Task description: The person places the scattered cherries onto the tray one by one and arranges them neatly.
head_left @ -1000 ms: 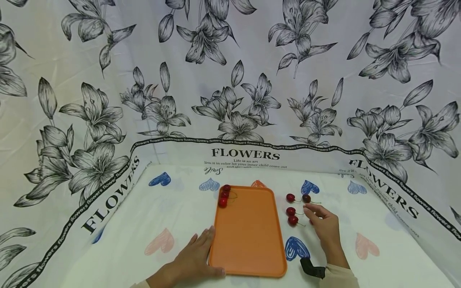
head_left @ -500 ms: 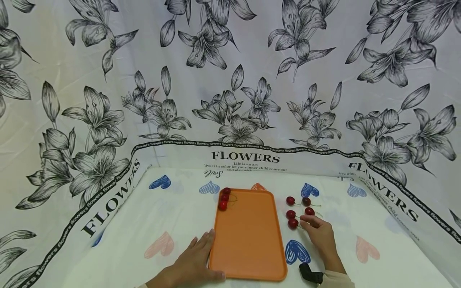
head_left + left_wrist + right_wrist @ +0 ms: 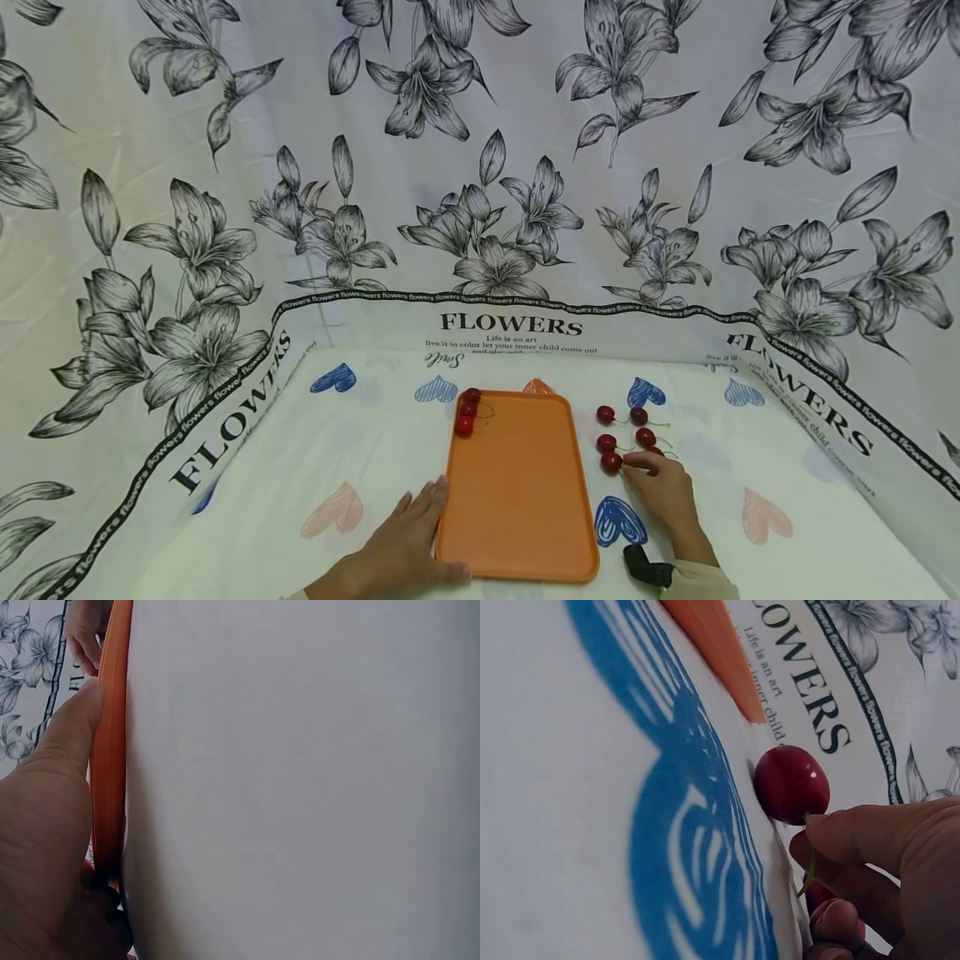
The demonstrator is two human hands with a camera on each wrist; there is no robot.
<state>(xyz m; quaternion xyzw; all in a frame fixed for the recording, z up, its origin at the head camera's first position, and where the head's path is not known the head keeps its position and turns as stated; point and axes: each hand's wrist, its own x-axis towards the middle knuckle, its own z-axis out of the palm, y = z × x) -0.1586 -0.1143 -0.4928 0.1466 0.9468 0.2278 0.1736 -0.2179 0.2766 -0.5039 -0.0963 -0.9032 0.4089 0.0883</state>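
In the head view an orange tray (image 3: pixel 517 492) lies on the white cloth, with three red cherries (image 3: pixel 466 426) lined up in its far left corner. My left hand (image 3: pixel 405 542) rests along the tray's left side, fingers straight, the thumb (image 3: pixel 79 724) at the near rim. To the right of the tray, my right hand (image 3: pixel 663 492) pinches the green stem of a dark red cherry (image 3: pixel 791 785) between thumb and forefinger. That cherry is right at the cloth. Around it lie several more stemmed cherries (image 3: pixel 606 443), one partly hidden behind the fingers.
The cloth (image 3: pixel 247 500) is printed with blue and pink hearts, including a blue heart (image 3: pixel 619 522) just below the right hand's cherry. A floral curtain (image 3: pixel 495 208) stands behind and at both sides. A black device (image 3: pixel 647 568) sits at my right wrist.
My right hand has moved nearer and slightly left, from the farther cherries to the nearest one, and now pinches its stem. The left hand and the tray stay in place.
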